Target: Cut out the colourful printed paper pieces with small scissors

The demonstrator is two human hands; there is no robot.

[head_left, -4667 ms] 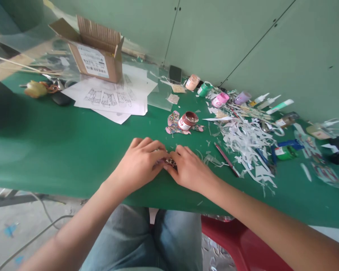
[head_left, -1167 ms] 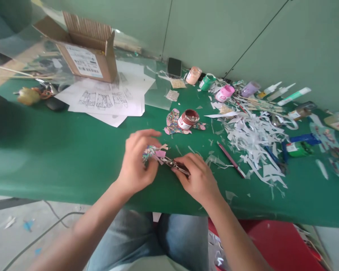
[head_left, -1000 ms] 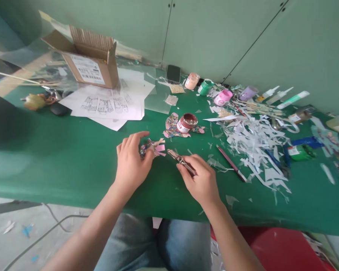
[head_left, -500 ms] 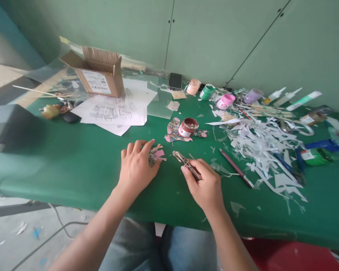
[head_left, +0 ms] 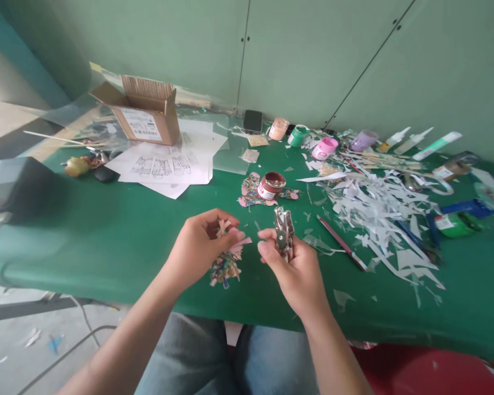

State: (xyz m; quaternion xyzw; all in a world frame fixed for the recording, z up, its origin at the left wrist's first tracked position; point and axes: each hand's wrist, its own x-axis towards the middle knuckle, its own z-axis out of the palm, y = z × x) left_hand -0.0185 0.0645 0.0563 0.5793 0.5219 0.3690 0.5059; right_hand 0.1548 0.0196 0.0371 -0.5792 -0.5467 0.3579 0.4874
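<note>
Fringed paper piece: over the near middle of the surface, ragged end toward the near edge | left hand: pinching it, forearm slanting in from near left | right hand: wrapped around a metal tool, tip pointing far, thumb stretched left | hands: apart, nearer than the red-brown jar

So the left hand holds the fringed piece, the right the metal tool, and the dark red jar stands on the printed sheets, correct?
Not quite: in the head view the dark red jar stands on the patterned cutout, not the printed sheets. The left hand holds the fringed piece, and the right hand the metal tool.
</note>
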